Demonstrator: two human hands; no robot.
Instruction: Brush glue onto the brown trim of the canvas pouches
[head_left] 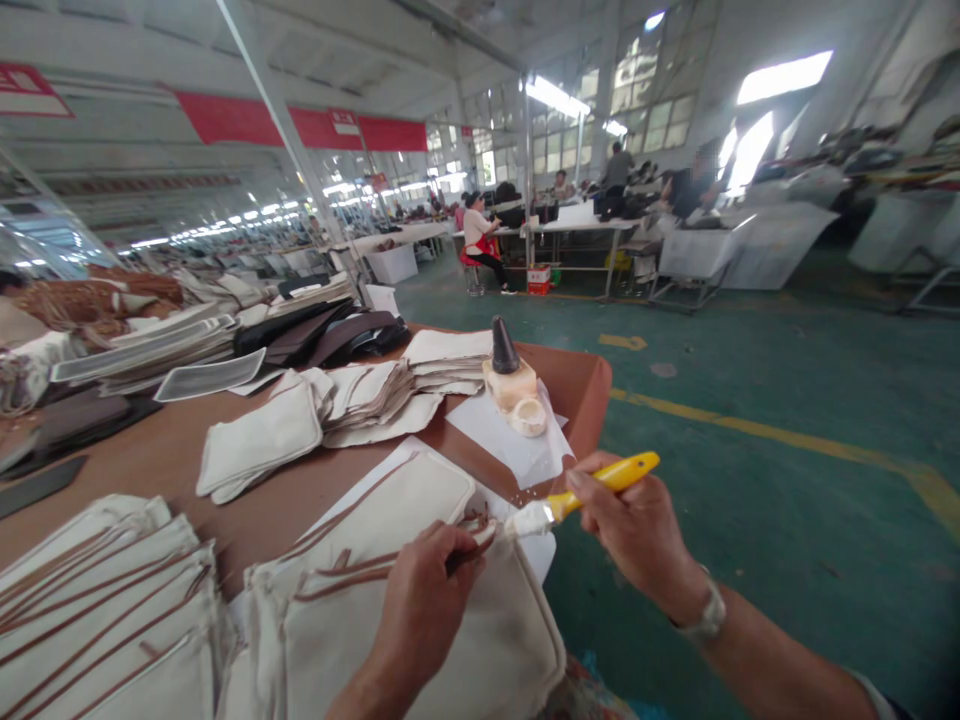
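My right hand (pixel 637 525) grips the yellow handle of a paintbrush (pixel 611 478). White stuff coats its bristles, which meet the edge of a cream fabric piece beside my left fingertips. My left hand (pixel 427 600) is closed, thumb and fingers pinching a brown strip (pixel 364 575) that runs along the cream fabric piece (pixel 405 660). Beneath and behind lie more cream pieces (pixel 424 490) with brown trim, partly hidden by my left hand. Beyond the brush, a bottle with a black cone cap (pixel 505 348) stands behind a small crusted cup (pixel 527 416) on white paper (pixel 480 430).
Brown-trimmed cream pieces (pixel 112 610) are layered at the near left. Farther back on the brown table (pixel 300 520) sit cream stacks (pixel 259 440) and dark pieces (pixel 330 335). The table's right edge borders the green floor (pixel 750 390). A seated person (pixel 480 235) is far off.
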